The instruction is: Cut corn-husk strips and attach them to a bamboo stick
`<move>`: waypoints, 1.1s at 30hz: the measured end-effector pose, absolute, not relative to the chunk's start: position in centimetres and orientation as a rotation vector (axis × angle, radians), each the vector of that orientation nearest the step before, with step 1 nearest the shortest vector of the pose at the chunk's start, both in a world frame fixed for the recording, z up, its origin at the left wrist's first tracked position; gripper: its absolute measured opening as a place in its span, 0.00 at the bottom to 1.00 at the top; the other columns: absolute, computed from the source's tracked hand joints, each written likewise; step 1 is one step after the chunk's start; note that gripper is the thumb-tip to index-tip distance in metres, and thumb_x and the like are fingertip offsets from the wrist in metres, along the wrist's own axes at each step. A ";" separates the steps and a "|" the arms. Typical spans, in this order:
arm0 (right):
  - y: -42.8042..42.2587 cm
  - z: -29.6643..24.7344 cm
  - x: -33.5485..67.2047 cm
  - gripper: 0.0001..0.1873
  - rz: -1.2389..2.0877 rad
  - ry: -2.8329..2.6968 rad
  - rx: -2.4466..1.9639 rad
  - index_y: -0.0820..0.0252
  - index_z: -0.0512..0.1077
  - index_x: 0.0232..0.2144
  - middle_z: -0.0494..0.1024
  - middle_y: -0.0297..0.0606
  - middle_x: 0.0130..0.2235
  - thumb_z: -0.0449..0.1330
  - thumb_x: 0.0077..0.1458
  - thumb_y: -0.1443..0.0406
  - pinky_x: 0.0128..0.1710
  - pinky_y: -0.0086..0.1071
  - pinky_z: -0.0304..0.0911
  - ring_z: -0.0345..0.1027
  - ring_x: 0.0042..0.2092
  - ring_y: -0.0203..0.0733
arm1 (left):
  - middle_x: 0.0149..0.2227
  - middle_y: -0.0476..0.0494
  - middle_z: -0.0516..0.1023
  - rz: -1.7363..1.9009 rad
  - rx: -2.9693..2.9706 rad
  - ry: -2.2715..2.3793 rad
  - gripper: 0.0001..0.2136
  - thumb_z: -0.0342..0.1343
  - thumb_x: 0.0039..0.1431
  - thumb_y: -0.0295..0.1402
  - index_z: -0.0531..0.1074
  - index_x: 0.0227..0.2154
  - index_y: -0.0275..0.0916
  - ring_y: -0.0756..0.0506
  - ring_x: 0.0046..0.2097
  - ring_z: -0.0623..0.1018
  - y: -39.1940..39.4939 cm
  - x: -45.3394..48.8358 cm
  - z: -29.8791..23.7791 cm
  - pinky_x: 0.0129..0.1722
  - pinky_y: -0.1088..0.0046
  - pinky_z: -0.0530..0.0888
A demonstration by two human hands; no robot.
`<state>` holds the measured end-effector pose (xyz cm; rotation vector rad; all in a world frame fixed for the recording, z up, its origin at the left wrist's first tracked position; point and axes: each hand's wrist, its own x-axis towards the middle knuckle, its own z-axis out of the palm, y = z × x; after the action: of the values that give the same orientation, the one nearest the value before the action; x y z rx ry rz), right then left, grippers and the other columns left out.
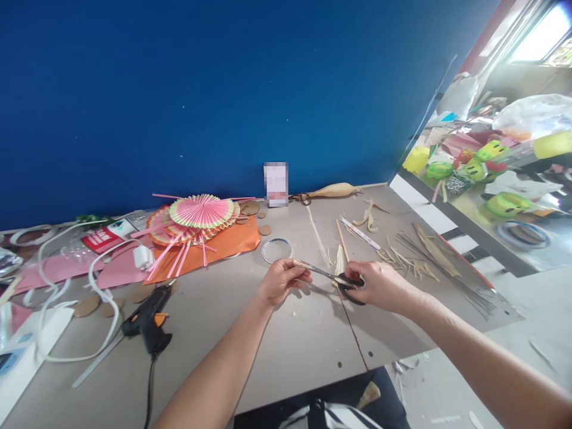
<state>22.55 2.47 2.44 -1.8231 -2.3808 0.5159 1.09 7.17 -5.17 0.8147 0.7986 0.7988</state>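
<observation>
My right hand point(378, 286) is closed round the black handles of a pair of scissors point(351, 296), whose blades point left. At the blade tips my left hand point(283, 280) is pinched shut; whatever is between its fingers is too small to make out. Just beyond the scissors lie a pale strip of dried husk point(340, 260) and a thin wooden stick point(342, 239). More dried husk scraps point(422, 269) are spread to the right of my right hand. A roll of clear tape point(276, 251) lies on the table beyond my left hand.
On the left are a black glue gun point(149, 322), a white cable point(42, 322) and pink paper fans point(204, 211) on orange sheet. Thin wires point(465, 289) lie at the right. A blue partition point(268, 89) closes off the back; another cluttered table stands beyond the right edge.
</observation>
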 end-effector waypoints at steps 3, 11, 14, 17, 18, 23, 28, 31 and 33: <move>2.5 2.5 22.4 0.05 0.511 -2.395 -1.842 0.55 0.64 0.24 0.71 0.30 0.24 0.55 0.41 0.61 0.24 0.25 0.47 0.61 0.26 0.34 | 0.24 0.43 0.75 0.792 0.831 0.797 0.09 0.60 0.41 0.32 0.70 0.24 0.30 0.49 0.27 0.76 7.1 1.1 -5.3 0.19 0.82 0.68; 2.5 2.7 22.2 0.04 0.465 -2.413 -1.814 0.56 0.63 0.22 0.69 0.29 0.23 0.55 0.41 0.62 0.22 0.25 0.44 0.58 0.24 0.32 | 0.25 0.43 0.75 0.798 0.845 0.798 0.09 0.60 0.42 0.34 0.69 0.23 0.31 0.48 0.28 0.76 7.1 1.1 -5.4 0.20 0.82 0.68; 2.5 2.6 22.3 0.04 0.467 -2.414 -1.799 0.56 0.63 0.22 0.69 0.29 0.22 0.55 0.41 0.62 0.22 0.25 0.44 0.57 0.23 0.31 | 0.24 0.42 0.75 0.796 0.857 0.800 0.10 0.60 0.42 0.34 0.70 0.22 0.31 0.48 0.28 0.76 7.1 1.1 -5.3 0.20 0.82 0.67; 2.5 2.5 22.4 0.07 0.530 -2.373 -1.799 0.56 0.63 0.21 0.68 0.28 0.22 0.55 0.43 0.60 0.21 0.24 0.45 0.57 0.23 0.31 | 0.23 0.42 0.75 0.789 0.871 0.807 0.10 0.59 0.43 0.35 0.70 0.22 0.31 0.49 0.27 0.76 7.0 1.0 -5.1 0.20 0.82 0.67; 2.5 2.5 22.4 0.08 0.554 -2.347 -1.812 0.56 0.63 0.21 0.68 0.28 0.22 0.55 0.43 0.59 0.21 0.24 0.46 0.57 0.23 0.31 | 0.23 0.43 0.75 0.788 0.872 0.811 0.10 0.59 0.43 0.35 0.71 0.23 0.31 0.49 0.27 0.76 7.0 1.1 -5.1 0.20 0.82 0.67; 2.5 2.3 22.3 0.10 0.536 -2.321 -1.868 0.56 0.64 0.23 0.70 0.29 0.24 0.55 0.42 0.56 0.22 0.25 0.46 0.60 0.25 0.33 | 0.25 0.43 0.75 0.795 0.851 0.816 0.09 0.60 0.42 0.34 0.71 0.24 0.31 0.49 0.28 0.76 7.1 1.1 -5.0 0.20 0.82 0.68; 2.4 2.5 22.0 0.08 0.470 -2.388 -1.878 0.55 0.64 0.25 0.70 0.30 0.25 0.55 0.42 0.59 0.23 0.26 0.46 0.61 0.26 0.34 | 0.25 0.42 0.75 0.791 0.836 0.828 0.10 0.61 0.41 0.33 0.71 0.26 0.31 0.48 0.28 0.76 7.1 1.1 -5.2 0.20 0.82 0.68; 2.4 2.7 21.9 0.06 0.446 -2.404 -1.873 0.55 0.65 0.24 0.70 0.31 0.24 0.55 0.42 0.60 0.23 0.26 0.46 0.61 0.26 0.34 | 0.25 0.42 0.75 0.789 0.843 0.824 0.10 0.60 0.41 0.34 0.70 0.24 0.31 0.48 0.28 0.76 7.1 1.1 -5.3 0.20 0.82 0.68; 2.4 2.6 21.9 0.05 0.448 -2.401 -1.862 0.56 0.65 0.23 0.70 0.31 0.23 0.55 0.42 0.61 0.23 0.25 0.46 0.60 0.25 0.33 | 0.25 0.42 0.75 0.788 0.848 0.820 0.10 0.60 0.42 0.34 0.70 0.23 0.31 0.48 0.28 0.76 7.1 1.1 -5.2 0.20 0.82 0.67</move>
<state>21.94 2.39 2.64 -1.8616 -2.4007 0.4482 1.12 7.10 -5.23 0.8481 0.8204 0.7884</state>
